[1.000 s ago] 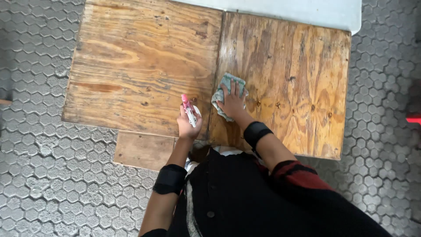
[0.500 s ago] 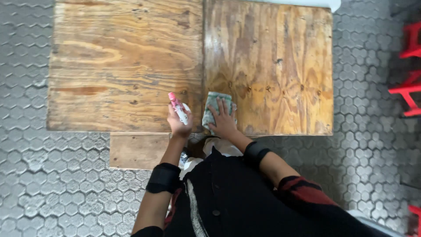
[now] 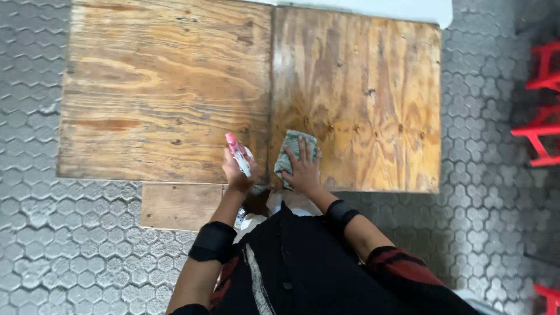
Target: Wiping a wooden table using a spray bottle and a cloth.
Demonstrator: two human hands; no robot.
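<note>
**Cloth flat on the plywood, spray bottle in the other hand**

The person stands at the near edge of two plywood boards laid side by side on a grey hexagon-paved floor (image 3: 76, 245). The right hand (image 3: 303, 169) lies spread, fingers apart, pressing a folded greenish cloth (image 3: 291, 153) flat against the darker right-hand plywood board (image 3: 373, 99), just beside the seam where the boards meet. The cloth sits at about six o'clock on that board, close to its near edge.

The left hand (image 3: 238, 172) is closed around a small spray bottle (image 3: 239, 156) with a pink top, held upright-ish over the near edge of the paler left-hand plywood board (image 3: 157, 87), at about five o'clock on it. The two hands are near each other, the seam between them.

A smaller wood piece (image 3: 181, 205) lies against the left board's near edge. Red furniture legs (image 3: 539, 128) show at three o'clock, well apart from the boards. Both forearms wear black wrist bands.
</note>
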